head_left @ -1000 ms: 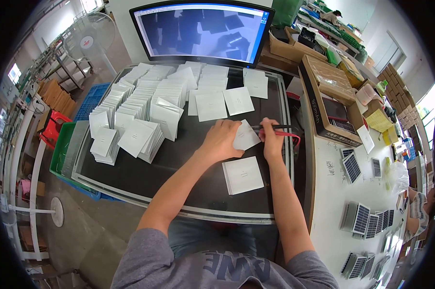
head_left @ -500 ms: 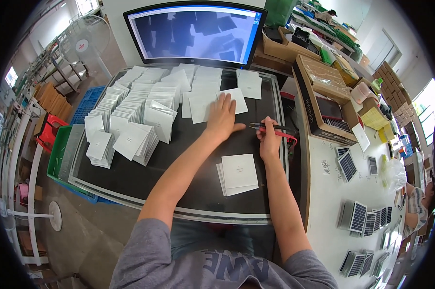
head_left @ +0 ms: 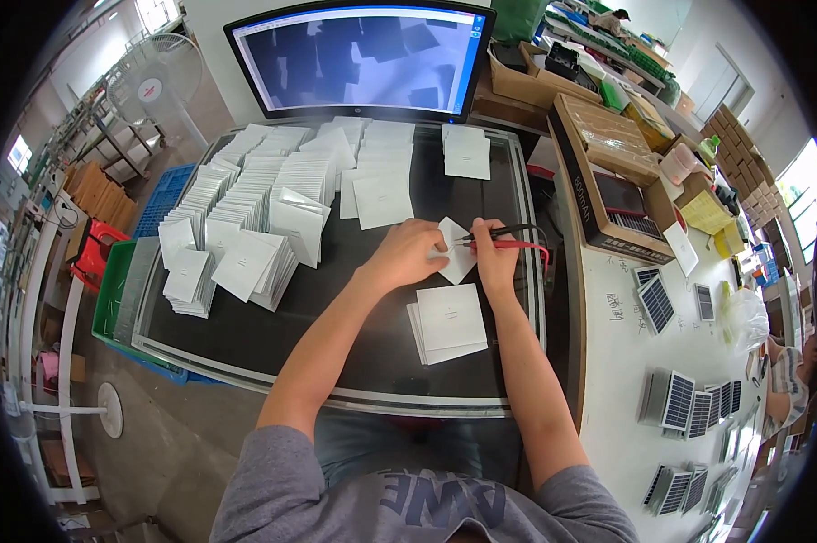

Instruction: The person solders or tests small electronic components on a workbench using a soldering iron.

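My left hand (head_left: 405, 255) grips the left edge of a thin white square panel (head_left: 459, 264), which sits turned cornerwise on the dark work surface (head_left: 336, 335). My right hand (head_left: 494, 262) is closed around a pair of test probes (head_left: 468, 240), one with a black lead and one with a red lead (head_left: 522, 244). Their tips point left over the panel's middle; whether they touch it I cannot tell. Just below, a small stack of white panels (head_left: 451, 317) lies close to both hands. Left of my left hand are more loose panels (head_left: 381, 199).
Long leaning rows of white panels (head_left: 246, 195) fill the table's left side. Two panels (head_left: 466, 156) lie at the far right. A monitor (head_left: 363, 63) stands behind. On the right are an open carton (head_left: 608, 181) and a bench with small solar panels (head_left: 678, 403); a person sits beyond.
My left hand has drawn a panel from the far group toward me and turned it. My right hand has brought the probes left, over that panel.
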A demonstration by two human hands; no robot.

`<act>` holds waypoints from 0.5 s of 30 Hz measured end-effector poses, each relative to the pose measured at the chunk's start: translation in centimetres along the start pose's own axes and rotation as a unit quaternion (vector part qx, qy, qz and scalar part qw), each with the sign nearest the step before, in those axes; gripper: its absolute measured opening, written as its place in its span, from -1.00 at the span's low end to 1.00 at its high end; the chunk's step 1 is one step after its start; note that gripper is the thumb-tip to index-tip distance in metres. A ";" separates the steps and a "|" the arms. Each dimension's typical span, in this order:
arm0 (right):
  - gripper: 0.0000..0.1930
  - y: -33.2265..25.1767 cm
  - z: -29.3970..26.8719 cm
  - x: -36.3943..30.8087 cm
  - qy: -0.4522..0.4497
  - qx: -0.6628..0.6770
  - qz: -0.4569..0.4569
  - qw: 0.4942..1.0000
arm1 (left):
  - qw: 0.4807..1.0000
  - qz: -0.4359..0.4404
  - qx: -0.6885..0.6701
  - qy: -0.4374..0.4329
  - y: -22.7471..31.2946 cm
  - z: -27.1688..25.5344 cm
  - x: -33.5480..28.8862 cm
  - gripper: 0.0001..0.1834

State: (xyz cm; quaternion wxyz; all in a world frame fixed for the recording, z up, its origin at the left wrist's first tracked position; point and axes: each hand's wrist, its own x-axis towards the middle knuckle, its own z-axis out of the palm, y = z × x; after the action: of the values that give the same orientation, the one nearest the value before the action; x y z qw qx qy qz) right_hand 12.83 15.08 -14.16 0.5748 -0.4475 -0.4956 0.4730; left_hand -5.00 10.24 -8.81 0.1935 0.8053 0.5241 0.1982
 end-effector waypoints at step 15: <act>-0.77 0.2 0.6 -0.4 -0.036 -0.141 -0.047 0.988 | 0.990 -0.078 0.118 0.025 2.4 2.0 0.3 -0.15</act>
State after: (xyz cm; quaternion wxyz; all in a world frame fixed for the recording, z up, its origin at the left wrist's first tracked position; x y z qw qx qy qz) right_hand 12.16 14.78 -14.29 0.5089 -0.4830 -0.5985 0.3867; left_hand -1.99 9.40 -9.27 0.0986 0.7741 0.6096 0.1395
